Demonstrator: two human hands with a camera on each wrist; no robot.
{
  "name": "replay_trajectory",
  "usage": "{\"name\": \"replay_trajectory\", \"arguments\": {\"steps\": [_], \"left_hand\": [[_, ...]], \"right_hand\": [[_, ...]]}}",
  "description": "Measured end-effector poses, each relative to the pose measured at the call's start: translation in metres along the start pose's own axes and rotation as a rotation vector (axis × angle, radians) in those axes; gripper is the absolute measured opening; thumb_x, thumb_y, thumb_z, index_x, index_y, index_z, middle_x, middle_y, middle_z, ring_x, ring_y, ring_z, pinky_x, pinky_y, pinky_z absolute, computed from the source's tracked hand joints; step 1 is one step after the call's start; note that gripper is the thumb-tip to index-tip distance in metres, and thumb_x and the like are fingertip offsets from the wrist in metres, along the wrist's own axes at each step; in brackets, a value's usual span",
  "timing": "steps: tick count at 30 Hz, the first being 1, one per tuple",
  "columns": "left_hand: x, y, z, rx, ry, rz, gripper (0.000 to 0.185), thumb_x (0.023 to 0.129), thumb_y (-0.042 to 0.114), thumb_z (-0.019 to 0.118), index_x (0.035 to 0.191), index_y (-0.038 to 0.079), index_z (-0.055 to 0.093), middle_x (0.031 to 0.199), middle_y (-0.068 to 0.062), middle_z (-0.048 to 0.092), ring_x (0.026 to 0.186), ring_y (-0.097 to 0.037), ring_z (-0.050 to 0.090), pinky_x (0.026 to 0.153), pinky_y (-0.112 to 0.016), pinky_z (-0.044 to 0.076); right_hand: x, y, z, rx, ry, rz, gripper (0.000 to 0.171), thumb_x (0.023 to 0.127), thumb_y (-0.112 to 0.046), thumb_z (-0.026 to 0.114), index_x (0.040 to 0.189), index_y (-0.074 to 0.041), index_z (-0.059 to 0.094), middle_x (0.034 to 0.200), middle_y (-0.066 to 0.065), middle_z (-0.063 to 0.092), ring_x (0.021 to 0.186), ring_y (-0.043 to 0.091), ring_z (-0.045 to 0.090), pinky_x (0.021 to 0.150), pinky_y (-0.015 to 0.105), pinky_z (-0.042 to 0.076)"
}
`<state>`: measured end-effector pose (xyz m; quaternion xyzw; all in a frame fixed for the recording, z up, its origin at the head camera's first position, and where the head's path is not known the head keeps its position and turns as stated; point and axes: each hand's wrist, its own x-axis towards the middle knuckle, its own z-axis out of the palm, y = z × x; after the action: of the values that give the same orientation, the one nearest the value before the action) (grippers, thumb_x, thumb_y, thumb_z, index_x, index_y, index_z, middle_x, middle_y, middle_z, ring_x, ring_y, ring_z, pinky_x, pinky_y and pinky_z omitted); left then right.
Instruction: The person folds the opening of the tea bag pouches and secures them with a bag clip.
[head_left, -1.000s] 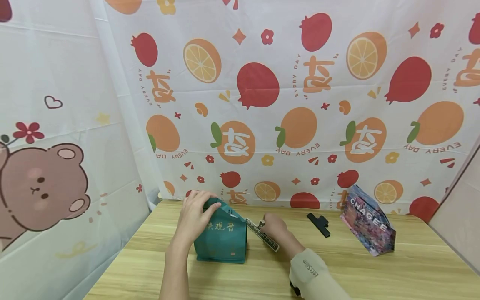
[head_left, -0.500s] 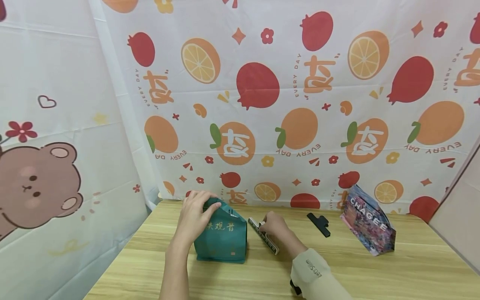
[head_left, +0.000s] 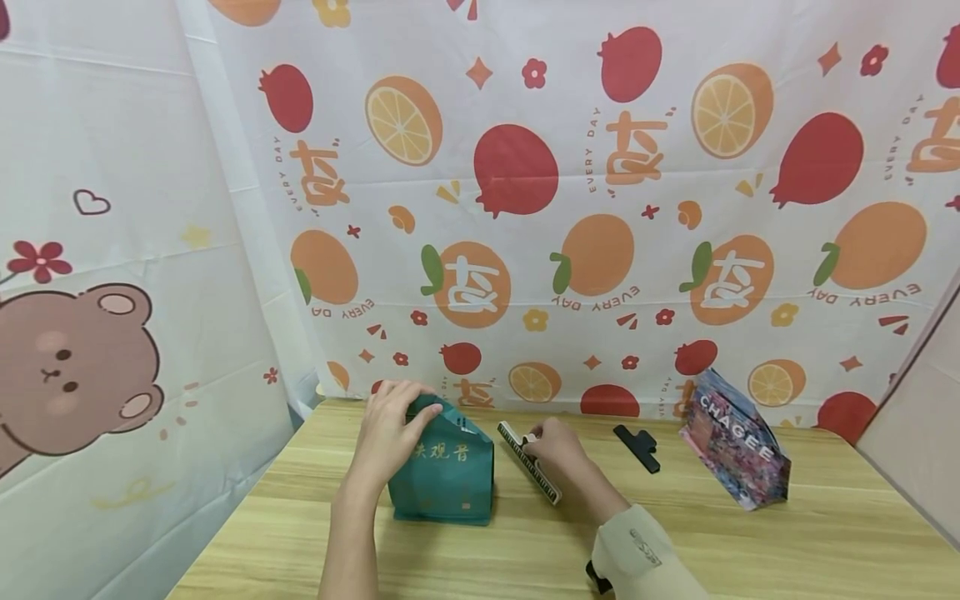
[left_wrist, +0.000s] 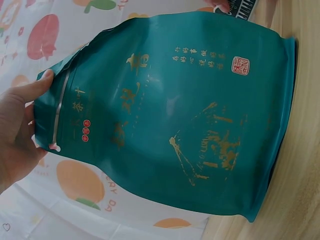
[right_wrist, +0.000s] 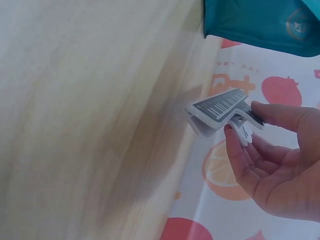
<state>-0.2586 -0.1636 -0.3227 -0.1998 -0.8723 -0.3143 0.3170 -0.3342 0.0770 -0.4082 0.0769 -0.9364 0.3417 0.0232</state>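
left hand [head_left: 390, 433] grips top of teal bag [head_left: 444, 479], upright on table [head_left: 750, 550]. right hand [head_left: 557, 450] pinches white clip [head_left: 528, 461] just beside bag.

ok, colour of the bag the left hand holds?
Teal bag with gold lettering, clearest in the left wrist view.

My left hand [head_left: 390, 429] sits at about eleven o'clock from my right hand [head_left: 553, 446], bare forearm running straight up from the bottom edge of the head view. Its thumb lies flat along one side of what it holds, and the other fingers [head_left: 397, 392] curl over the top; their tips are hidden, so I can't quite tell how tightly they close. My right hand is out at one o'clock from its sleeved wrist, thumb [right_wrist: 280, 116] and forefinger [right_wrist: 237, 145] pinched together, the remaining fingers loosely bent beneath.
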Motion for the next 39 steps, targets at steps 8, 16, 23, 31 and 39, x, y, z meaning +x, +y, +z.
{"name": "replay_trajectory", "arguments": {"steps": [8, 16, 23, 31, 39], "left_hand": [[-0.005, 0.003, 0.000, 0.012, 0.012, 0.004, 0.013, 0.082, 0.013, 0.070, 0.094, 0.008, 0.066, 0.095, -0.004, 0.063, 0.093, -0.023, 0.047, 0.084, -0.048, 0.034], [-0.003, 0.001, 0.001, 0.007, 0.009, 0.004, 0.013, 0.082, 0.013, 0.070, 0.094, 0.009, 0.066, 0.095, -0.004, 0.063, 0.093, -0.023, 0.046, 0.085, -0.048, 0.034], [-0.002, -0.001, 0.001, 0.000, 0.008, 0.005, 0.012, 0.082, 0.013, 0.070, 0.093, 0.010, 0.066, 0.095, -0.003, 0.063, 0.092, -0.022, 0.046, 0.085, -0.047, 0.034], [-0.002, -0.002, 0.001, 0.001, 0.008, 0.007, 0.013, 0.082, 0.013, 0.070, 0.094, 0.009, 0.066, 0.096, -0.004, 0.063, 0.093, -0.023, 0.046, 0.086, -0.047, 0.034], [-0.002, -0.001, 0.002, 0.007, 0.011, 0.009, 0.012, 0.082, 0.013, 0.070, 0.093, 0.010, 0.066, 0.096, -0.004, 0.063, 0.093, -0.023, 0.047, 0.084, -0.047, 0.034]], "right_hand": [[-0.007, 0.003, -0.004, 0.083, 0.030, -0.046, 0.024, 0.074, -0.011, 0.074, 0.093, 0.001, 0.068, 0.078, 0.003, 0.060, 0.074, 0.016, 0.054, 0.067, 0.033, 0.046], [-0.011, 0.001, -0.008, 0.220, 0.043, -0.046, 0.026, 0.077, -0.008, 0.071, 0.099, 0.004, 0.065, 0.077, 0.005, 0.060, 0.063, 0.013, 0.057, 0.055, 0.027, 0.048], [-0.013, -0.007, -0.015, 0.391, 0.082, -0.075, 0.028, 0.083, -0.005, 0.066, 0.106, 0.010, 0.061, 0.083, 0.009, 0.061, 0.071, 0.016, 0.057, 0.059, 0.030, 0.051], [-0.016, -0.018, -0.025, 0.426, 0.146, -0.131, 0.030, 0.084, -0.005, 0.066, 0.109, 0.010, 0.061, 0.083, 0.009, 0.060, 0.072, 0.017, 0.057, 0.061, 0.030, 0.051], [-0.021, -0.029, -0.032, 0.478, 0.170, -0.104, 0.032, 0.086, -0.011, 0.066, 0.113, 0.004, 0.060, 0.090, 0.009, 0.063, 0.078, 0.018, 0.058, 0.066, 0.031, 0.051]]}}
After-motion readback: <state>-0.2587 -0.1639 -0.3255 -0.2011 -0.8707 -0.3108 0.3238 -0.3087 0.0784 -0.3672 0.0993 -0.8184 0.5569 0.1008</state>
